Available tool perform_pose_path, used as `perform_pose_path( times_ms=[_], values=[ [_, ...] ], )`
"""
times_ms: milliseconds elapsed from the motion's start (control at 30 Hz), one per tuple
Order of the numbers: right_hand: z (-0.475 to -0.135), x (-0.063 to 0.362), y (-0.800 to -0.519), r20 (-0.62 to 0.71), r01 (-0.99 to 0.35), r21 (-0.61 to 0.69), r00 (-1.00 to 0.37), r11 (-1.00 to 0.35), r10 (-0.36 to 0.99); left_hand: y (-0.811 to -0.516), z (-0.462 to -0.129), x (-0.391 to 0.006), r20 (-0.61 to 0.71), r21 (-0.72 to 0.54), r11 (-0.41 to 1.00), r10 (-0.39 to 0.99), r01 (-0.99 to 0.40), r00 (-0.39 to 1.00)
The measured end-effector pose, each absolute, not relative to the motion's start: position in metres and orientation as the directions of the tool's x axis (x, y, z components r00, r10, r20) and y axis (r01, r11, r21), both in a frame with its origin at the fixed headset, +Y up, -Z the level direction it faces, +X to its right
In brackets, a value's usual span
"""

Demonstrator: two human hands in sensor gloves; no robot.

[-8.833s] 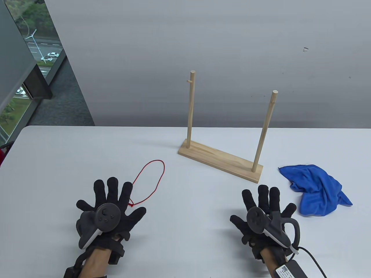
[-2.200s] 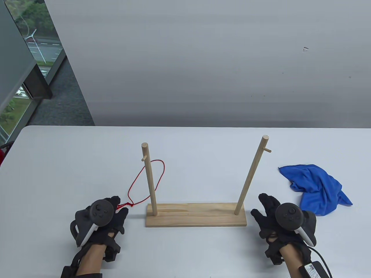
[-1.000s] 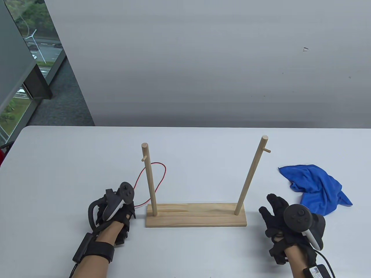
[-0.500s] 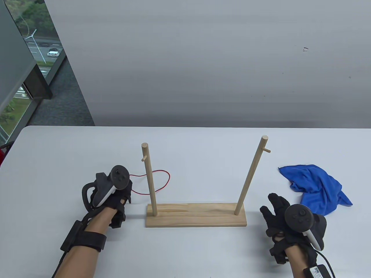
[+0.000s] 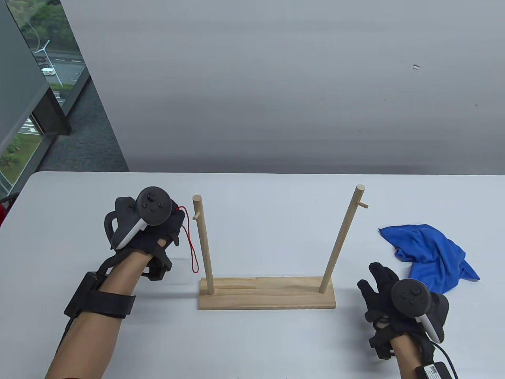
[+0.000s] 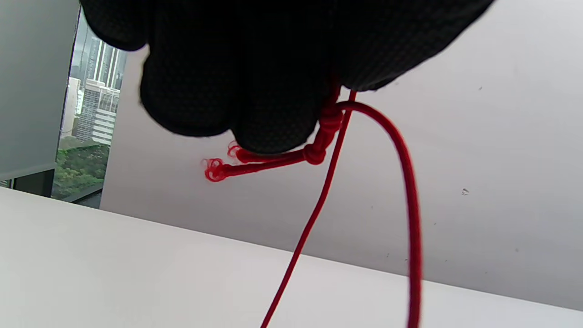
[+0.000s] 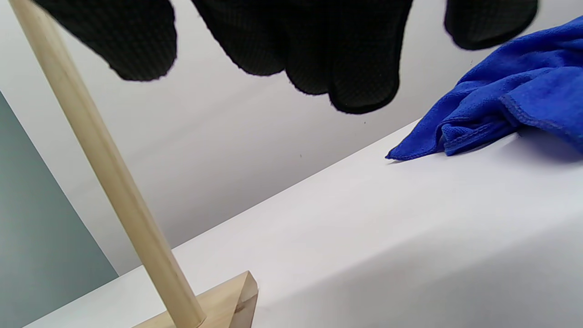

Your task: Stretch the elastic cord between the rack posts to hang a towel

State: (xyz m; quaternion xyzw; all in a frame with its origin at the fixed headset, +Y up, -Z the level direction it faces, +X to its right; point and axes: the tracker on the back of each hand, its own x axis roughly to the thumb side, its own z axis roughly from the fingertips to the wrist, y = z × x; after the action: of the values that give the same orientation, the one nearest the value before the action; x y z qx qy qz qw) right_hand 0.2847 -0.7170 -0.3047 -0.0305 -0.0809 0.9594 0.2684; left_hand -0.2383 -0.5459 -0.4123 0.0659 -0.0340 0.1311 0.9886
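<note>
A wooden rack stands on its base [image 5: 268, 294] near the table's front, with a left post [image 5: 203, 244] and a right post [image 5: 341, 241], each with a small peg near the top. My left hand [image 5: 173, 225] is raised just left of the left post's peg and pinches the knotted end of the red elastic cord [image 5: 191, 246], whose loop hangs down beside the post. The left wrist view shows the fingertips [image 6: 268, 118] on the cord's knot [image 6: 319, 146]. My right hand [image 5: 378, 284] is open and empty, right of the base. The blue towel [image 5: 430, 256] lies crumpled at the right.
The white table [image 5: 79, 197] ends at a grey wall behind. A window is at the far left. In the right wrist view the right post [image 7: 114, 182] and the towel [image 7: 510, 105] show past my fingers.
My left hand has lifted the cord off the table and risen toward the left post's peg; the loop now hangs down. The right hand has stayed almost still.
</note>
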Motion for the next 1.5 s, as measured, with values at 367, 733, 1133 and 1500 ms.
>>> perform_pose_path(
  times_ms=[367, 733, 1133, 1500],
  values=[
    [-0.304, 0.286, -0.717, -0.015, -0.51, -0.176, -0.854, -0.842, 0.521, -0.473, -0.414, -0.224, 0.193, 0.152, 0.919, 0.334, -0.365, 0.923],
    [-0.303, 0.287, -0.716, -0.015, -0.51, -0.182, -0.854, -0.841, 0.521, -0.422, -0.408, -0.204, 0.287, 0.184, 0.889, 0.358, -0.418, 0.889],
    [-0.304, 0.285, -0.718, -0.013, -0.511, -0.166, -0.854, -0.844, 0.52, -0.393, -0.376, -0.199, 0.376, 0.215, 0.868, 0.35, -0.448, 0.858],
    [-0.304, 0.282, -0.718, -0.006, -0.513, -0.158, -0.854, -0.844, 0.521, -0.41, -0.362, -0.204, 0.366, 0.181, 0.875, 0.364, -0.449, 0.857]
  ],
)
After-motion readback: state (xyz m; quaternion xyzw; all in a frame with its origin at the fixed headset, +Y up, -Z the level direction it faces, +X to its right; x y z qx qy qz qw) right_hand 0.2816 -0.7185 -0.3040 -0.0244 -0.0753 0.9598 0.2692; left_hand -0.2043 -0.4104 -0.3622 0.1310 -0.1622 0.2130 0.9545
